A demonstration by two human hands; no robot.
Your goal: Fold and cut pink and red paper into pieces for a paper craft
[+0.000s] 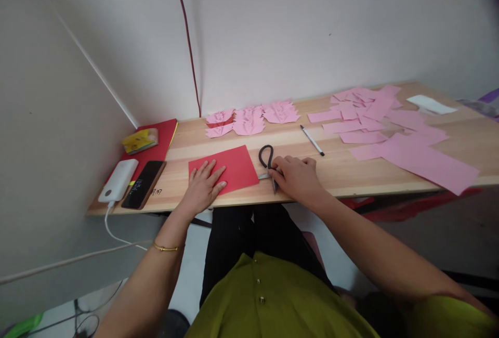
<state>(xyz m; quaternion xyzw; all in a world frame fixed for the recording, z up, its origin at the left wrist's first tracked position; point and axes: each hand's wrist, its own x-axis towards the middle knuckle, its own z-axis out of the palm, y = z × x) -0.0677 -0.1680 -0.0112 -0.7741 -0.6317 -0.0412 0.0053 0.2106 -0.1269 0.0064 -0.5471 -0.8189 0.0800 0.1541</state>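
Observation:
A red sheet of paper (237,167) lies near the table's front edge. My left hand (201,186) rests flat on its left part, fingers spread. To the right of the sheet are scissors with black handles (265,155), their blades apart. My right hand (293,174) is closed round one handle of the scissors, and one blade reaches the red sheet's right corner. Pink cut pieces with jagged edges (248,120) sit behind the red sheet, a bit of red among them. A pen (312,140) lies beyond my right hand.
Pink paper scraps (362,114) cover the table's right side, with a white piece (431,104) behind. At left are a phone (143,184), a white power bank (118,180) with a cable, a yellow packet (140,141) and red sheets (161,135).

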